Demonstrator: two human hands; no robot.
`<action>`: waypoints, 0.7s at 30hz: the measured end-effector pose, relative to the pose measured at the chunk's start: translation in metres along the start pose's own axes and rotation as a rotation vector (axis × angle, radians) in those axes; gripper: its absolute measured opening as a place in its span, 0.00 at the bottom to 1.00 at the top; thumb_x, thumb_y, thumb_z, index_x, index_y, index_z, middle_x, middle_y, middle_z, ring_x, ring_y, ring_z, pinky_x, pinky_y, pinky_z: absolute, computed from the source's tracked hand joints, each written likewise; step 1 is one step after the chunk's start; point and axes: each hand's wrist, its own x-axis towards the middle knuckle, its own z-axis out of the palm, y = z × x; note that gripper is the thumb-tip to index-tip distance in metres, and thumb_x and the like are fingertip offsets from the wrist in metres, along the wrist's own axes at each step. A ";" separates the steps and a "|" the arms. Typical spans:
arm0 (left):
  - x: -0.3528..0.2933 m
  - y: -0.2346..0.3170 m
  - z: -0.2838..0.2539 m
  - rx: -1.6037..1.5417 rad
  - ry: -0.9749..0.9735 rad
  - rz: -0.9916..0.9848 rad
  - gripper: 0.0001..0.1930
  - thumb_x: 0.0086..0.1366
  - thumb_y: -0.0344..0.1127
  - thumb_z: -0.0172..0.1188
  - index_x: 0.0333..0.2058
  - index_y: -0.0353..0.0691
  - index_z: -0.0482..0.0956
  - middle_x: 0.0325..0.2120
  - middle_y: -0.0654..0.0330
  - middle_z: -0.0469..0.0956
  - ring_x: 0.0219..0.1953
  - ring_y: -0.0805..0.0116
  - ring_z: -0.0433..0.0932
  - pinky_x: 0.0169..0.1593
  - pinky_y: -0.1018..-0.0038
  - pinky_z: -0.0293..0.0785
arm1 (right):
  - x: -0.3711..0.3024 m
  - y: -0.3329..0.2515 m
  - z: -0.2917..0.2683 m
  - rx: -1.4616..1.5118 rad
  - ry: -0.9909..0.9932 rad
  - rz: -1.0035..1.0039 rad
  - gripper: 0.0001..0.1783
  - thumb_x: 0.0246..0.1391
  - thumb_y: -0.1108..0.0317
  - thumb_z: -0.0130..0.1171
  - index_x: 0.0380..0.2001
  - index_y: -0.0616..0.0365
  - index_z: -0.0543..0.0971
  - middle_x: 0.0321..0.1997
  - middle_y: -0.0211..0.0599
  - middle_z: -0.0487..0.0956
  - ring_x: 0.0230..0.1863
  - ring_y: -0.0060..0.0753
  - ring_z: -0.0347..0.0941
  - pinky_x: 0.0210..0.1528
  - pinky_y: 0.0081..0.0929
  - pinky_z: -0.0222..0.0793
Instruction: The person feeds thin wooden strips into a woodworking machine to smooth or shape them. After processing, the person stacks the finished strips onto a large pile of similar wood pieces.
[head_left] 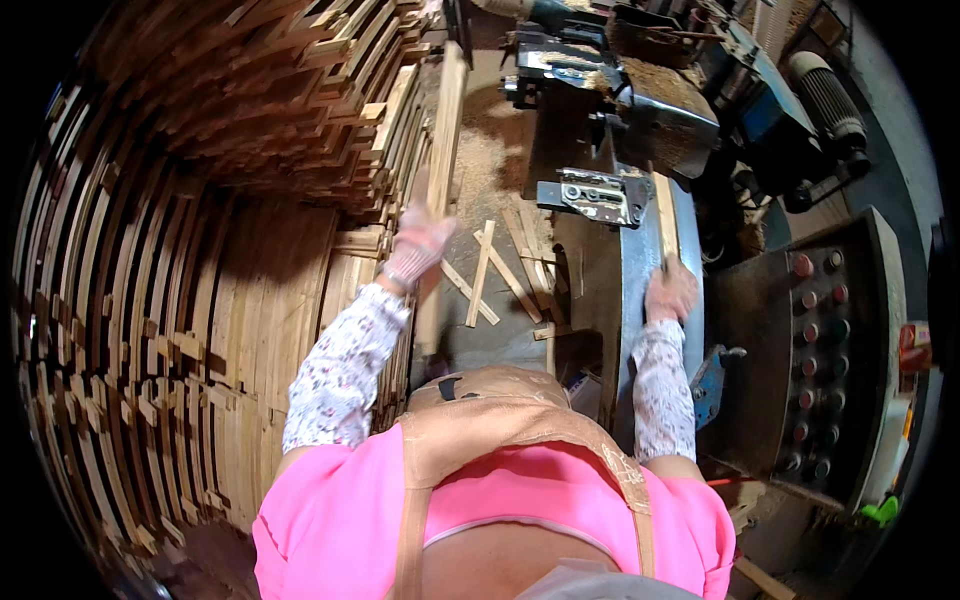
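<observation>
My left hand (420, 245), in a pale pinkish glove and slightly blurred, is closed around a long wooden strip (445, 140). The strip points away from me, and its near end hangs below the hand beside the stacked timber. On the right, my right hand (671, 292) grips the near end of a narrower wooden strip (666, 215) that lies along the metal machine table (640, 290). The far end of this strip reaches up beside a metal guide bracket (600, 197) and toward the machine. Patterned white sleeves cover both forearms.
Stacked timber strips (270, 290) fill the left side. Offcuts (500, 265) and sawdust lie on the floor between the stacks and the machine. To the right stands a control panel (820, 360) with several buttons; a ribbed motor (825, 95) sits beyond it.
</observation>
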 end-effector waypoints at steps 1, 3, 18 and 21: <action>0.016 0.010 0.016 -0.012 0.061 0.191 0.35 0.67 0.30 0.58 0.71 0.38 0.57 0.47 0.54 0.84 0.40 0.59 0.84 0.40 0.68 0.84 | 0.006 -0.018 -0.001 0.121 -0.078 0.081 0.21 0.59 0.55 0.64 0.54 0.49 0.81 0.44 0.45 0.83 0.51 0.50 0.78 0.55 0.49 0.73; 0.070 0.002 0.071 -0.052 0.203 0.567 0.23 0.67 0.27 0.58 0.61 0.40 0.70 0.41 0.58 0.84 0.33 0.63 0.81 0.36 0.67 0.80 | -0.014 -0.060 0.006 0.476 -0.145 -0.082 0.29 0.58 0.57 0.66 0.62 0.51 0.75 0.54 0.51 0.79 0.58 0.52 0.76 0.62 0.45 0.71; 0.029 -0.104 0.221 -0.472 -0.471 -0.126 0.41 0.65 0.48 0.65 0.71 0.31 0.65 0.55 0.42 0.80 0.56 0.55 0.79 0.55 0.66 0.77 | -0.309 0.052 -0.095 -0.014 -0.052 0.226 0.36 0.55 0.60 0.67 0.67 0.54 0.72 0.64 0.49 0.77 0.58 0.60 0.74 0.57 0.58 0.70; 0.013 -0.121 0.193 -0.520 -0.419 -0.228 0.39 0.67 0.43 0.63 0.72 0.31 0.64 0.35 0.59 0.79 0.32 0.71 0.76 0.35 0.71 0.76 | -0.246 0.053 -0.064 0.002 0.135 0.180 0.33 0.58 0.58 0.66 0.66 0.55 0.73 0.59 0.51 0.80 0.54 0.61 0.75 0.55 0.56 0.70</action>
